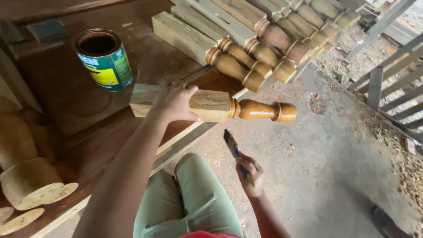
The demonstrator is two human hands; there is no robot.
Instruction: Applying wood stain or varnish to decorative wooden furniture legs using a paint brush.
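Left hand (176, 103) clamped over the square end of the turned wooden leg (211, 107), pinning it on the bench edge (132, 136), glossy turned end jutting toward 3 o'clock over the floor. Right hand (250, 175) closed around the brush (233, 147), bristles up at 11 o'clock, just below the leg, not touching. Likely trouble: drips onto the trousers (194, 198) below; leg tipping if grip loosens. Open tin (104, 59) at 10 o'clock, finished legs (264, 48) stacked at 1 o'clock, near enough for smearing.
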